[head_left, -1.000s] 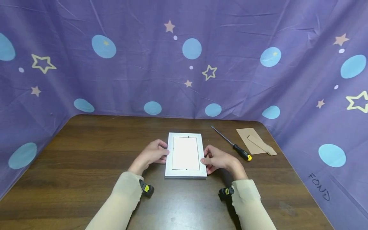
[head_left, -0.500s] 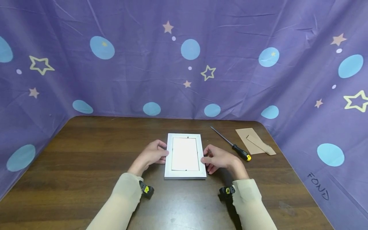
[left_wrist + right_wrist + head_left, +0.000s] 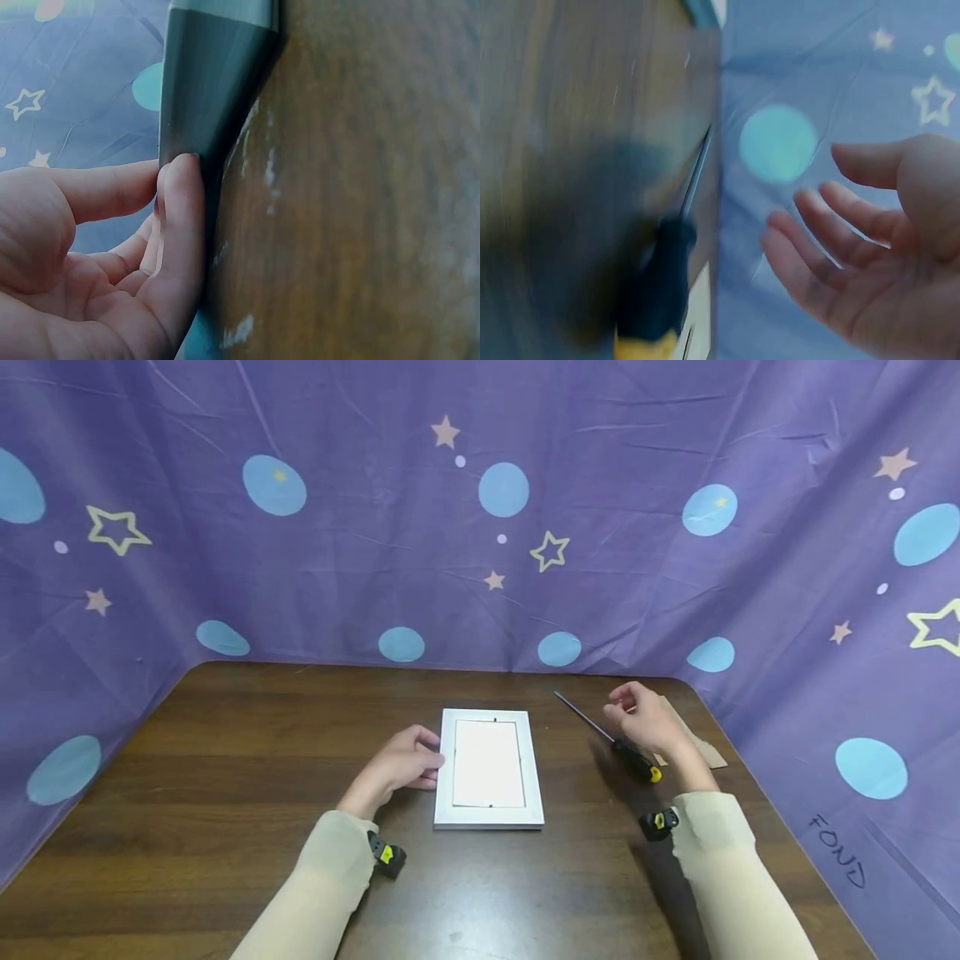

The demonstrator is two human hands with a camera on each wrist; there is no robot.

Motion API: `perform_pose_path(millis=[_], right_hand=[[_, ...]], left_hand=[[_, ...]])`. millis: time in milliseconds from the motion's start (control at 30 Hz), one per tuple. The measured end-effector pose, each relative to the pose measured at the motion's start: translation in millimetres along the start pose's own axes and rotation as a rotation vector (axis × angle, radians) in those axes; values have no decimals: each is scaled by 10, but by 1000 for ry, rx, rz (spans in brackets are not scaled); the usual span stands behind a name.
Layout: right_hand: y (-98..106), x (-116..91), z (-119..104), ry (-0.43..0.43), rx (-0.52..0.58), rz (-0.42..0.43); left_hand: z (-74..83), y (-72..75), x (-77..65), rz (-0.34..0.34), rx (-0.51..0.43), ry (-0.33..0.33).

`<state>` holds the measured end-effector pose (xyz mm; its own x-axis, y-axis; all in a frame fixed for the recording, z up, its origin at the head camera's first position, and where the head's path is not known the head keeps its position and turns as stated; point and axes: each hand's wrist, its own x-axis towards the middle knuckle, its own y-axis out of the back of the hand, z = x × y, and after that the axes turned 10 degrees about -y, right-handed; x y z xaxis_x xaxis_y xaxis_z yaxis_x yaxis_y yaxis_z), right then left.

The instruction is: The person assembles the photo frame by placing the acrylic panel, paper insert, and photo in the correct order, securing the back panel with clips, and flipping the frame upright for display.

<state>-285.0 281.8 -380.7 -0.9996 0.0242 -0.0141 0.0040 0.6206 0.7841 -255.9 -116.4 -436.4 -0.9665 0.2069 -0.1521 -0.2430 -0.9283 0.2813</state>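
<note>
A white picture frame (image 3: 487, 817) lies on the table, with a plain white panel inside its border and small dark tabs at the panel's edges. My left hand (image 3: 401, 762) pinches the frame's left side between thumb and fingers; the left wrist view shows the fingertips on the frame's edge (image 3: 217, 67). My right hand (image 3: 647, 718) hovers above the right part of the table, fingers loosely bent, holding nothing. Below it lies a screwdriver (image 3: 585, 717) with a black and yellow handle, seen also in the right wrist view as a screwdriver (image 3: 656, 281).
Brown cardboard pieces (image 3: 708, 752) lie at the back right, partly hidden behind my right hand. A purple patterned curtain (image 3: 337, 568) closes off the back and sides of the brown wooden table (image 3: 247, 760).
My right hand has let go of the frame's right side and moved right and away from me, over the screwdriver and cardboard. The left hand has stayed on the frame.
</note>
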Motion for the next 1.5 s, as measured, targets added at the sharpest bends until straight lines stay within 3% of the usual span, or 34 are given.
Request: perform_pose_path(millis=[100, 167, 400, 567, 733, 1100, 1500], right_hand=[[116, 94, 160, -19, -76, 76], [177, 143, 272, -51, -104, 83], [274, 237, 695, -175, -215, -14], [271, 232, 865, -239, -295, -34], [247, 219, 914, -277, -362, -46], [244, 234, 960, -394, -384, -78], [344, 172, 939, -448, -278, -17]], left_hand=[[4, 5, -6, 3, 2, 4], [7, 7, -13, 2, 2, 6], [9, 16, -25, -6, 3, 14], [20, 27, -27, -9, 3, 18], [16, 30, -27, -9, 0, 27], [21, 31, -32, -14, -9, 26], [34, 35, -31, -20, -4, 29]])
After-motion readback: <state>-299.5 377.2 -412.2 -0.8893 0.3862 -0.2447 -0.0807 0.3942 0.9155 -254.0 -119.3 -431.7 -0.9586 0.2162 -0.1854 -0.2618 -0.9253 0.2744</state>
